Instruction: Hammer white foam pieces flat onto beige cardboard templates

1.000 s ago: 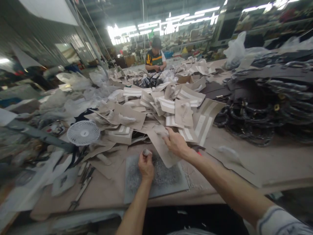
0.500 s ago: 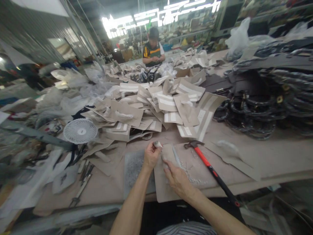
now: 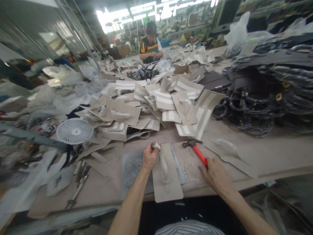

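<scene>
My left hand (image 3: 149, 158) is closed on a short metal cylinder (image 3: 156, 145) with a pale shaft, at the top edge of a beige panel (image 3: 160, 192). A plastic-wrapped strap handle (image 3: 164, 168) runs along that panel. Beneath the panel lies a grey slab (image 3: 132, 171), its surface heavily pitted. To the right, my right hand (image 3: 216, 174) has its fingers round the handle of a claw hammer (image 3: 199, 153). The black lower grip is largely hidden by the hand. Several tiny pale pieces (image 3: 188, 176) are scattered between the panel and the hammer.
Beige panels (image 3: 126, 112) are heaped across the table. Dark bag parts with wrapped handles (image 3: 251, 107) are piled at right. A white fan (image 3: 74, 131) and several metal tools (image 3: 78, 192) sit at left. Another person (image 3: 151, 45) works at the far side.
My right hand has left the panel and moved right onto the hammer's handle, uncovering the wrapped strap. My left hand stays at the panel's top with the metal cylinder.
</scene>
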A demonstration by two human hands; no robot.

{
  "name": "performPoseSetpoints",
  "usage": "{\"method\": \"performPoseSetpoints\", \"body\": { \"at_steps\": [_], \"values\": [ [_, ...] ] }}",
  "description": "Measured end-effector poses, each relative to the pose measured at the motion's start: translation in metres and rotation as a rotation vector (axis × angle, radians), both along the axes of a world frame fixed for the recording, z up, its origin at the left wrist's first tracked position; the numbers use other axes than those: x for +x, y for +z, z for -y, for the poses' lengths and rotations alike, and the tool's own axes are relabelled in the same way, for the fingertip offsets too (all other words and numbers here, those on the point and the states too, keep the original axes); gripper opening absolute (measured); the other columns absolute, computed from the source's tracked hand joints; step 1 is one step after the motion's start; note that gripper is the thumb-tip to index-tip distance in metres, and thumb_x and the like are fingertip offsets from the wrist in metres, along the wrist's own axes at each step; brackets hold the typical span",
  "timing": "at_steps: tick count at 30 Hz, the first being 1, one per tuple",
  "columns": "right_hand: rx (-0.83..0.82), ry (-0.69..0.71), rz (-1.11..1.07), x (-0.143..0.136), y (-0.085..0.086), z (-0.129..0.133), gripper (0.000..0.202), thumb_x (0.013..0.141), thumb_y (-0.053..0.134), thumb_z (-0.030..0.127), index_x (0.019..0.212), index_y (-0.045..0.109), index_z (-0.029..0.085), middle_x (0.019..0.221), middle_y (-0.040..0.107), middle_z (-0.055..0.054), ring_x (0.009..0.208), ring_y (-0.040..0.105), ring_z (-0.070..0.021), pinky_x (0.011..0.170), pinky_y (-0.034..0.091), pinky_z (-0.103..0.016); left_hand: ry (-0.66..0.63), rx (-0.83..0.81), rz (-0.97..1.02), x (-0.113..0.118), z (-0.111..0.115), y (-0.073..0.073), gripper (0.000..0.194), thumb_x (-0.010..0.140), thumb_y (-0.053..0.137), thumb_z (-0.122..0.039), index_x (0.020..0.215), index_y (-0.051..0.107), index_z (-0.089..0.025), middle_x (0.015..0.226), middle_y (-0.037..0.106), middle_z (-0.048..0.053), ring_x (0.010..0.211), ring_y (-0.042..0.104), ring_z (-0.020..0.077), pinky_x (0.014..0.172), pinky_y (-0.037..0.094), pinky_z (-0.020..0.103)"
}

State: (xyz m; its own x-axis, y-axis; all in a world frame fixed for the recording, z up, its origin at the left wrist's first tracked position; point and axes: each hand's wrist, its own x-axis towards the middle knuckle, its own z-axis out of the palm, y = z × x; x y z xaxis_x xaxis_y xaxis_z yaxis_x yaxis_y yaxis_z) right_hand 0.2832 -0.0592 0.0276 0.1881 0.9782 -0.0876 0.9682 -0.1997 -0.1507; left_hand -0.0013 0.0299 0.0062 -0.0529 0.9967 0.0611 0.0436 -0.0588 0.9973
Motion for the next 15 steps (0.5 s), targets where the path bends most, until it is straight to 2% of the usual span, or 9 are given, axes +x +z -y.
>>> {"method": "performPoseSetpoints", "body": {
  "at_steps": [2,3,5,7,9,10,12,15],
  "values": [
    [-0.079,-0.071,-0.126,0.001,0.004,-0.003,0.023,0.091,0.050,0.031,0.104,0.058,0.014,0.091,0.059,-0.011,0.082,0.058,-0.0226,0.070,0.042,-0.032,-0.018,0.001,-0.028,0.000,0.000,-0.002,0.024,0.082,0.067,-0.033,0.099,0.066,-0.017,0.096,0.073,0.005,0.088,0.067,0.0179,0.083,0.048,0.027],
    [-0.137,-0.114,-0.258,0.000,0.008,-0.005,0.017,0.089,0.050,0.030,0.097,0.057,0.016,0.084,0.058,-0.008,0.076,0.057,-0.0204,0.067,0.041,-0.031,-0.023,0.006,-0.048,0.000,0.000,-0.003,0.023,0.082,0.066,-0.032,0.100,0.066,-0.017,0.096,0.073,0.005,0.089,0.067,0.0180,0.083,0.048,0.027],
    [-0.303,-0.223,-0.669,-0.004,0.019,-0.009,0.008,0.085,0.051,0.028,0.083,0.050,0.019,0.070,0.051,-0.001,0.064,0.052,-0.0151,0.059,0.040,-0.027,-0.029,0.024,-0.118,0.000,0.000,-0.005,0.021,0.083,0.063,-0.030,0.100,0.065,-0.017,0.095,0.073,0.005,0.089,0.066,0.0182,0.083,0.047,0.027],
    [-0.457,-0.359,-1.105,-0.014,0.035,-0.011,0.011,0.081,0.050,0.027,0.077,0.041,0.022,0.064,0.044,0.005,0.052,0.043,-0.0103,0.050,0.036,-0.024,-0.030,0.046,-0.197,0.000,0.000,-0.005,0.019,0.084,0.061,-0.028,0.100,0.066,-0.018,0.094,0.072,0.004,0.089,0.066,0.0185,0.083,0.047,0.027],
    [-0.500,-0.409,-1.348,-0.027,0.055,-0.009,0.015,0.080,0.049,0.032,0.077,0.037,0.023,0.063,0.040,0.007,0.044,0.034,-0.0077,0.043,0.030,-0.022,-0.043,0.072,-0.260,0.000,0.000,-0.004,0.018,0.084,0.060,-0.026,0.099,0.066,-0.019,0.094,0.072,0.004,0.089,0.066,0.0186,0.082,0.047,0.027],
    [-0.477,-0.359,-1.360,-0.035,0.065,-0.008,0.018,0.082,0.049,0.036,0.077,0.037,0.024,0.062,0.040,0.008,0.042,0.032,-0.0075,0.041,0.028,-0.022,-0.052,0.088,-0.279,0.000,0.001,-0.004,0.017,0.084,0.059,-0.025,0.098,0.066,-0.019,0.093,0.072,0.003,0.088,0.065,0.0185,0.082,0.046,0.027],
    [-0.291,-0.121,-1.219,-0.051,0.085,-0.007,0.024,0.087,0.046,0.046,0.079,0.039,0.024,0.060,0.041,0.007,0.043,0.035,-0.0086,0.043,0.028,-0.023,-0.069,0.121,-0.311,0.000,0.002,-0.002,0.016,0.084,0.058,-0.023,0.097,0.066,-0.019,0.090,0.071,0.002,0.086,0.065,0.0180,0.080,0.046,0.026],
    [0.111,0.239,-0.769,-0.071,0.099,-0.015,0.028,0.095,0.036,0.045,0.085,0.046,0.022,0.060,0.047,0.004,0.052,0.043,-0.0114,0.052,0.029,-0.025,-0.069,0.154,-0.359,0.001,0.003,-0.001,0.017,0.085,0.056,-0.023,0.099,0.065,-0.020,0.090,0.070,0.003,0.084,0.064,0.0178,0.079,0.046,0.026]
  ]
}}
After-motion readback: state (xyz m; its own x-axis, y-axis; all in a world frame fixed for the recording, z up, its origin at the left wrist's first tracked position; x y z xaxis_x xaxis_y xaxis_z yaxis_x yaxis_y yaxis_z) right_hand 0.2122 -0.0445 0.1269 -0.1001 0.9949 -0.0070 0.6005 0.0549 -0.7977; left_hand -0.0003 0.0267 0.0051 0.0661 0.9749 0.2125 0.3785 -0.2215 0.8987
